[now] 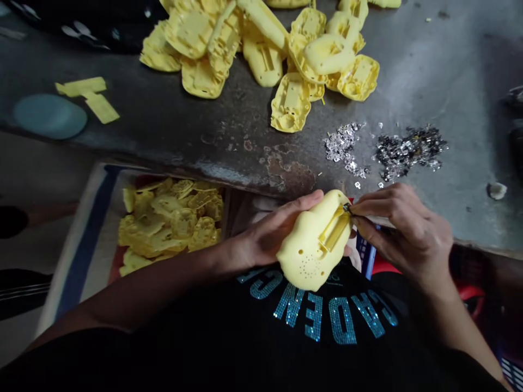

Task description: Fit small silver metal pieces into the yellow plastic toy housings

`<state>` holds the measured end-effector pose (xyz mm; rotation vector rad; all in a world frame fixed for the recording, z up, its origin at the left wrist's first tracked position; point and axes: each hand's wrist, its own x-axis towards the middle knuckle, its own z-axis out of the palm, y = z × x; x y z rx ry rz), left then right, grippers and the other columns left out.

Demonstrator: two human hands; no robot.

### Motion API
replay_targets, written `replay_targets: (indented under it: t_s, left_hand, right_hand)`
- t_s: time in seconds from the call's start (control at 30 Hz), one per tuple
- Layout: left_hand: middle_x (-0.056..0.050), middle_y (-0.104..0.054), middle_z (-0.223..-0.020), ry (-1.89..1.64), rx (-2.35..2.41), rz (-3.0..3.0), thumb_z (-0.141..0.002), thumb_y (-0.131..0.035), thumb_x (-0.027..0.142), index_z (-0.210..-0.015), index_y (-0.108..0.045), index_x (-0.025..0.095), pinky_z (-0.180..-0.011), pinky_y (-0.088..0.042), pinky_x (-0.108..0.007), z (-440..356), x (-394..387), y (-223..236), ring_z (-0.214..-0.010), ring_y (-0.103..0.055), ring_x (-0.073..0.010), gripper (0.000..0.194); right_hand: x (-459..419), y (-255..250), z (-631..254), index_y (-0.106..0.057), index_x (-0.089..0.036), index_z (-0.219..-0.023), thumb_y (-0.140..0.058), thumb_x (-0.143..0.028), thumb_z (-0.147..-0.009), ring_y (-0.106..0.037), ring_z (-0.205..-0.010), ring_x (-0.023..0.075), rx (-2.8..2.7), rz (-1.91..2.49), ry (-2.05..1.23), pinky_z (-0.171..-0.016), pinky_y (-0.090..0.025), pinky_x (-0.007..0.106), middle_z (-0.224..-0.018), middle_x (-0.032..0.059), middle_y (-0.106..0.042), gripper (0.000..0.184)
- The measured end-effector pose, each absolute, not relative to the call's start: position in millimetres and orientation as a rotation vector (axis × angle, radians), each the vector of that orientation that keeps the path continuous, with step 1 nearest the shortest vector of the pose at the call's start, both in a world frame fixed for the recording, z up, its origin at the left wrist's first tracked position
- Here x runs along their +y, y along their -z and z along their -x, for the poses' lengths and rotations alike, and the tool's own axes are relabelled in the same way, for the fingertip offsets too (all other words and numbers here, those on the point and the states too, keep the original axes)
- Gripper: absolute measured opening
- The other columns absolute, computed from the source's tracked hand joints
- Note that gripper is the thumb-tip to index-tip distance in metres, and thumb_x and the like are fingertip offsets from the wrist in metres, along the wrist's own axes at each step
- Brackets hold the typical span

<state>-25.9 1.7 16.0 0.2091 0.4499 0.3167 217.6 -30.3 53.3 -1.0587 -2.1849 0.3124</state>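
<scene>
My left hand is wrapped round a pale yellow plastic shell, holding it in front of my chest below the table's edge. The shell has a rectangular slot and a cluster of small holes facing up. My right hand is pinched closed at the slot's upper end, fingertips pressing a small dark metal piece against the shell.
A heap of yellow shells covers the far side of the grey worn table. Two small piles of metal bits, silvery and dark, lie near my right hand. A box of flat yellow parts sits lower left.
</scene>
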Motion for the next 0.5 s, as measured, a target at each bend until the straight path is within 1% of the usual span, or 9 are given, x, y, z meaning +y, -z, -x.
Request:
replay_targets:
  t_s: [0.1,0.2,0.33,0.4,0.5]
  left_hand:
    - [-0.010,-0.086,-0.101,-0.343,0.470,-0.222,-0.098,-0.077,0.064,-0.122,-0.078,0.014,-0.087,-0.063,-0.033,25.1,0.9,-14.3,-0.089,-0.082,-0.0243,0.055]
    - [-0.008,-0.086,-0.100,-0.355,0.466,-0.239,-0.091,-0.087,0.063,-0.119,-0.078,0.015,-0.088,-0.062,-0.032,23.4,0.3,-15.5,-0.092,-0.081,-0.0249,0.056]
    - [-0.010,-0.086,-0.098,-0.348,0.448,-0.258,-0.092,-0.084,0.065,-0.118,-0.078,0.015,-0.087,-0.061,-0.034,21.6,-1.4,-16.9,-0.094,-0.081,-0.0271,0.057]
    - [-0.009,-0.086,-0.099,-0.364,0.476,-0.253,-0.090,-0.086,0.067,-0.118,-0.078,0.017,-0.087,-0.061,-0.035,21.0,-2.8,-16.0,-0.092,-0.081,-0.0279,0.058]
    - [-0.009,-0.086,-0.103,-0.384,0.521,-0.261,-0.088,-0.088,0.067,-0.121,-0.079,0.019,-0.090,-0.061,-0.038,20.4,-4.6,-14.1,-0.094,-0.081,-0.0288,0.059]
  right_hand:
    - [-31.7,-58.0,-216.7,-0.071,-0.019,-0.120,-0.081,-0.004,-0.097,-0.077,-0.090,0.0232,-2.245,1.065,-0.226,-0.082,-0.059,0.042,-0.107,0.0084,-0.082,0.029]
    - [-34.8,-62.1,-216.5,-0.071,-0.019,-0.123,-0.079,-0.004,-0.099,-0.075,-0.091,0.0229,-2.284,1.079,-0.190,-0.082,-0.060,0.042,-0.109,0.0085,-0.083,0.030]
    - [-38.2,-64.4,-218.0,-0.071,-0.026,-0.130,-0.078,-0.006,-0.100,-0.076,-0.093,0.0232,-2.272,1.104,-0.205,-0.084,-0.061,0.043,-0.113,0.0063,-0.083,0.037]
    - [-38.7,-64.2,-218.8,-0.071,-0.031,-0.132,-0.078,-0.008,-0.100,-0.076,-0.093,0.0240,-2.268,1.109,-0.228,-0.084,-0.062,0.045,-0.115,0.0053,-0.084,0.040]
    - [-38.7,-63.5,-219.4,-0.070,-0.031,-0.134,-0.077,-0.007,-0.100,-0.076,-0.093,0.0243,-2.277,1.112,-0.239,-0.083,-0.062,0.045,-0.115,0.0059,-0.084,0.041]
